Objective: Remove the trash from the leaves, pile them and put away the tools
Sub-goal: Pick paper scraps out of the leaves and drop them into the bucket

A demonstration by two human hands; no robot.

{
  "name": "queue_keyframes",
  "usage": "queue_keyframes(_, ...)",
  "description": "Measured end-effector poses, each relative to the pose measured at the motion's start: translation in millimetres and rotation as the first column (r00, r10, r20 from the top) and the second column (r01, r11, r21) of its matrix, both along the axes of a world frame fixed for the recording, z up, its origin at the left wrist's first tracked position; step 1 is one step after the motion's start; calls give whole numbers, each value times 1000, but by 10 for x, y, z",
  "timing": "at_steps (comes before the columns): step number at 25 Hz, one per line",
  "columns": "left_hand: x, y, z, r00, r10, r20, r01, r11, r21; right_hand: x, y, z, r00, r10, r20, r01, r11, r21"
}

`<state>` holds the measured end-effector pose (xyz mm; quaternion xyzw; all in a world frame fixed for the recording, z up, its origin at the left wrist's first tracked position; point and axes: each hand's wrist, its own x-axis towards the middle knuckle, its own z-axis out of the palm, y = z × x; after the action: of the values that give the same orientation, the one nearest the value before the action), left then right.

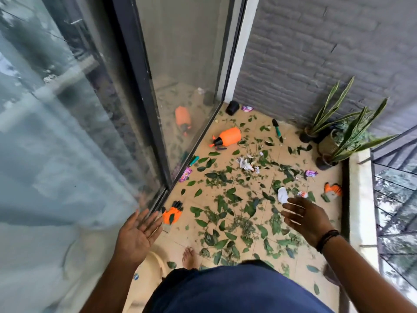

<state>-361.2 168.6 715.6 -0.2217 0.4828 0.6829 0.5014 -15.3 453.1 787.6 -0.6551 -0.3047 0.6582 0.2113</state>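
Tiled balcony floor [291,159], glass door [185,64] on the left, grey brick wall [316,53] behind. Green leaves [228,199] scattered over most of the tiles. Snake plants [347,132] in pots, far right corner. Orange spray bottle [228,136] on its side near the glass. Orange glove [172,213] by the door track; second glove [332,190] at the right kerb. Crumpled paper [246,163] mid-floor, white scrap [282,194] just beyond right hand [306,219]. Left hand [137,233] palm up. Both hands spread, empty, above the floor.
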Motion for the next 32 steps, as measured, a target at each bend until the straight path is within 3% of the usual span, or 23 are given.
queue_keyframes(5, -363, 503, -142, 1000, 11, 7, -12, 999, 33, -118, 265, 367, 994, 26, 106, -41, 990, 134)
queue_keyframes(10, -299, 1162, -126, 992, -122, -7, 122, 988, 96, -194, 493, 377, 990, -33, 139, 11, 987, 159)
queue_keyframes(16, -174, 1868, -124, 982, -185, -47, 189, 977, 94, -363, 1124, 251, 995, -38, 93, 21, 984, 179)
queue_keyframes(21, -145, 2658, 116, 935, -290, -204, 304, 952, 41, -388, 2156, 34, 992, -125, 27, 121, 987, 102)
queue_keyframes(23, -109, 2961, 126, 879, -375, -296, 371, 926, -70, -424, 2443, -167, 994, -102, 50, 99, 994, 54)
queue_keyframes(26, -2, 3283, -56, 723, -599, -345, 521, 800, -298, -635, 2597, -686, 987, 79, 136, -68, 994, -87)
queue_keyframes(29, 159, 3451, -514, 592, -719, -366, 566, 693, -446, -845, 2507, -1339, 948, 298, 114, -245, 909, -338)
queue_keyframes(32, 304, 3547, -1326, 387, -865, -319, 648, 502, -573, -1052, 2376, -2209, 920, 372, 126, -253, 807, -534)
